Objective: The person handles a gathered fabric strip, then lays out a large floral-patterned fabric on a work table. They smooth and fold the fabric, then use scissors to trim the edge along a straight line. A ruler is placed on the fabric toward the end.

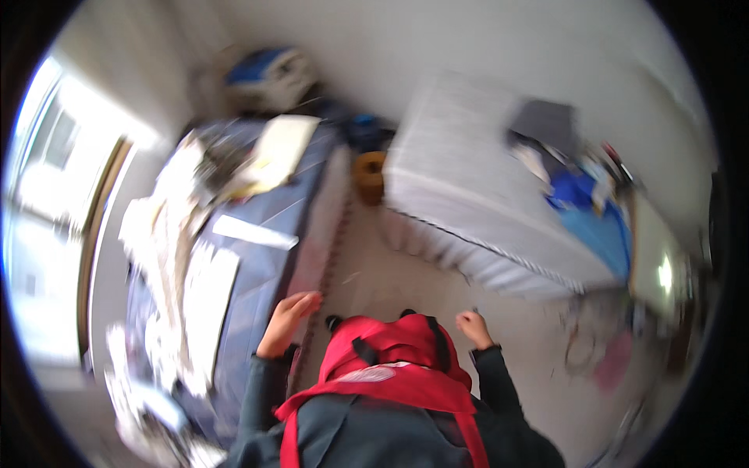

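Note:
My left hand (289, 322) hangs in the air beside the near edge of the dark blue mattress (261, 273), its fingers stretched out to the right with nothing seen in them. On the other side of my body, my right hand (475, 328) is held over the floor with its fingers curled in. Blur hides what it holds, if anything. Between the two hands is the red apron (390, 343) that I wear over dark clothes.
Crumpled pale cloths (168, 257) and a white flat strip (255, 232) lie on the mattress. A pale bed (460, 164) with blue and dark items stands at the right. Between them sits an orange-brown round container (370, 173). Cord-like loops (579, 351) lie on the floor.

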`<control>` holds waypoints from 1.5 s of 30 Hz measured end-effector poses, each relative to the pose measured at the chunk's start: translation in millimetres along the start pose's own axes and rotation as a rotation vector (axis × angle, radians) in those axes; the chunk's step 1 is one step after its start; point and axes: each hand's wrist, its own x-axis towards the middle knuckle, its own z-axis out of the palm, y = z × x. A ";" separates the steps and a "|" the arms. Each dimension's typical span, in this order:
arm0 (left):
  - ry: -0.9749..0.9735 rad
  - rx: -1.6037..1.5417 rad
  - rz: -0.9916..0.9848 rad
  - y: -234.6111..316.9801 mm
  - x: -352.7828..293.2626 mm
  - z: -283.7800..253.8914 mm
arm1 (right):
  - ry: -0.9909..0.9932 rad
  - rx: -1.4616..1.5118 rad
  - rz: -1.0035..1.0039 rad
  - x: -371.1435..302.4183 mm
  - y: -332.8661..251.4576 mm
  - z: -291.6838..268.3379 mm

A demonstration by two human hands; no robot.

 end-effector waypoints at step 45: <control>-0.325 0.405 0.144 6.7 130.2 17.2 | 0.404 0.154 -0.096 -72.2 -49.3 68.0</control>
